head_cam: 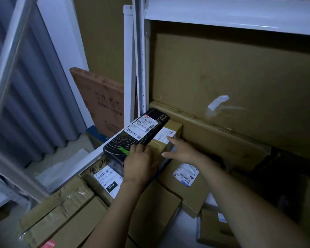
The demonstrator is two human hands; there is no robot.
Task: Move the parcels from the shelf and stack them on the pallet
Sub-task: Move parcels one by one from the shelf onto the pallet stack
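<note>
Black box up top, lying slantwise across a brown carton at the edge of the shelf. Gripping the box's near end with the left hand, fingers laid over the lid by the green stripe, thumb along the right edge. Reaching in just right of the box with the right hand, fingers straight and spread, tips touching the brown carton's white label. Below the box's near end, a labelled carton marked 010, with taped cartons nearer still. Right of the box and lower, a second carton with a white label. Behind the box, a big cardboard sheet leaning upright. Left of the box, past the post, a reddish carton on end.
</note>
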